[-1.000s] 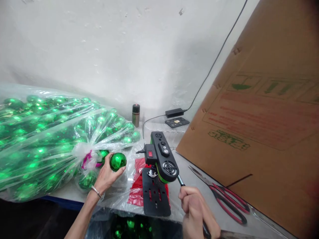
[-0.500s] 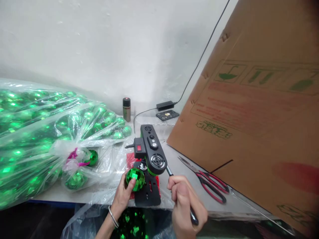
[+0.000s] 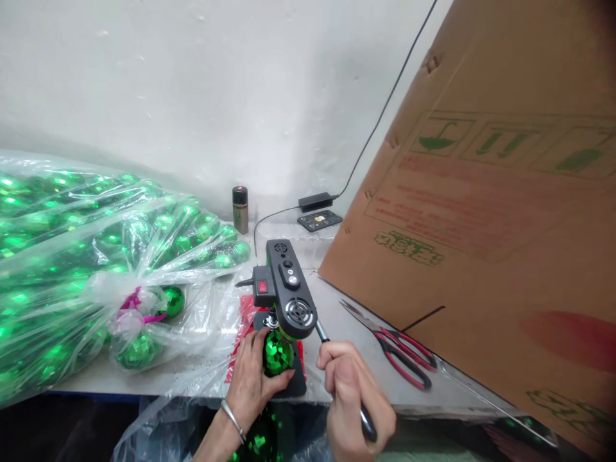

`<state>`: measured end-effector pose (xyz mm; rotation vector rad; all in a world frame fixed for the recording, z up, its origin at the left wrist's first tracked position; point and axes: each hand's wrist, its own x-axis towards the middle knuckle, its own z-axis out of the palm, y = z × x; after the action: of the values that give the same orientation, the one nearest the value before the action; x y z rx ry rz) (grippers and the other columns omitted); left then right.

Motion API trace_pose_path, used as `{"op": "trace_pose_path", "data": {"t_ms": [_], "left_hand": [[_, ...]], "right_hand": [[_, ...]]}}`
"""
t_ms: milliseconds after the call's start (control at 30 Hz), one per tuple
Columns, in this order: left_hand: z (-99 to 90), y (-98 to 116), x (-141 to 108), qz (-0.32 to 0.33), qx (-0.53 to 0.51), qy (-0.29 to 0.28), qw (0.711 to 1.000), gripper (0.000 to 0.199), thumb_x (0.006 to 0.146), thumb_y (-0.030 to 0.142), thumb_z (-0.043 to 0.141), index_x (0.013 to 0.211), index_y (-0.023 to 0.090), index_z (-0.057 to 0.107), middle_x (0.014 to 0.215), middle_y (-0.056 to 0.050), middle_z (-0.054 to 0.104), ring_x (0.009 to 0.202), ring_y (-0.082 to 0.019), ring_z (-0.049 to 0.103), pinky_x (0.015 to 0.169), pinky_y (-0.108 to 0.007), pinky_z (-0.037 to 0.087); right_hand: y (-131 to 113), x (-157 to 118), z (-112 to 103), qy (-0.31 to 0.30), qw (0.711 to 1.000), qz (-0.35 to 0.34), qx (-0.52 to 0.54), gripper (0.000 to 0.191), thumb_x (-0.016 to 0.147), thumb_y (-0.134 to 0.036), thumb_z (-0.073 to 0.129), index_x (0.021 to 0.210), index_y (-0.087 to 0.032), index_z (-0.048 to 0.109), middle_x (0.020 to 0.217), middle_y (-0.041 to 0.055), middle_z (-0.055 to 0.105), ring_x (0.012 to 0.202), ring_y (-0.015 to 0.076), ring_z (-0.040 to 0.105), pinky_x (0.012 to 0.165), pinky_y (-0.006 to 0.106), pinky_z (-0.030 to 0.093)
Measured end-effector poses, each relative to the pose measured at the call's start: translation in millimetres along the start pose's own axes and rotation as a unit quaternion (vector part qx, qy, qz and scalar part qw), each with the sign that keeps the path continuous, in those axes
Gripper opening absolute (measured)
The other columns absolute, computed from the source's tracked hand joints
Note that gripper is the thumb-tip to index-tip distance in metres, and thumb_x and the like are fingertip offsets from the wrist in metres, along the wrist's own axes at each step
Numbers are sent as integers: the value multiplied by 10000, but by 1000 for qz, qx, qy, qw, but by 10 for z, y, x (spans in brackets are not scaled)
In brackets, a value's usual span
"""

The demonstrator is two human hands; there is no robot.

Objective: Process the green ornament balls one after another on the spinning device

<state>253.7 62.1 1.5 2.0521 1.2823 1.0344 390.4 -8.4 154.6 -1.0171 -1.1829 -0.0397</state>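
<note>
A shiny green faceted ball ornament (image 3: 278, 353) is gripped by my left hand (image 3: 253, 369), fingers on its left side and thumb at its lower right. It sits over the black base plate (image 3: 294, 385) of a small bench machine (image 3: 289, 282), right below the front of the machine's black head. My right hand (image 3: 359, 398) is closed around the black-handled metal lever (image 3: 368, 420) that comes out of the machine's right side. The underside of the head and the ball's top contact are hidden.
Clear bags of green balls (image 3: 58, 269), tied with pink ribbon, fill the left. Red-handled scissors (image 3: 404, 359) lie right of the lever, before a large cardboard box (image 3: 481, 192). A spray can (image 3: 240, 210), power adapter (image 3: 315, 202) and phone-like dark slab (image 3: 319, 221) stand behind.
My left hand has moved the green ball rightward under the front of the machine head, its grip turning around the ball. My right hand stays on the lever. The view has shifted slightly.
</note>
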Motion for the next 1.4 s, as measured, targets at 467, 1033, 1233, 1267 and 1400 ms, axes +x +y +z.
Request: {"op": "trace_pose_path", "data": {"t_ms": [467,1033,1233,1267,1400], "left_hand": [[175,34,11,-97,-139,-22,985,847,669,343,976,1453,180,697,1328,-165,841,1257,-444,825,1139,-696,672],[253,33,-31,-69,-125,4,990,799,688,363,949,1430,190,709,1287,-152,849,1192,-413,843,1098,-639,706],[261,43,-23,-60,-125,11,990,791,681,351,954,1418,197,708,1274,-149,851,1190,-418,847,1086,-641,712],[261,47,-21,-60,-124,11,990,791,682,352,955,1417,200,708,1274,-148,851,1188,-417,848,1085,-639,714],[253,70,-11,-65,-125,9,990,781,686,369,947,1408,188,707,1271,-162,851,1191,-426,849,1086,-649,712]], "right_hand": [[-8,12,37,7,1000,-9,12,420,1200,-126,504,797,-236,544,706,-34,585,609,112,589,580,266,426],[-26,24,220,93,995,-33,-9,562,1241,-226,535,685,-224,456,597,-67,452,584,86,560,551,231,417],[32,-46,193,98,995,-28,2,533,1225,-191,531,697,-230,472,593,-65,451,590,102,557,547,249,401],[20,-36,201,98,995,-29,1,539,1227,-203,534,693,-229,469,591,-66,445,588,100,551,544,247,399],[-49,21,263,123,992,-22,-1,583,1235,-247,555,665,-221,438,585,-70,397,575,88,514,521,236,370]]}}
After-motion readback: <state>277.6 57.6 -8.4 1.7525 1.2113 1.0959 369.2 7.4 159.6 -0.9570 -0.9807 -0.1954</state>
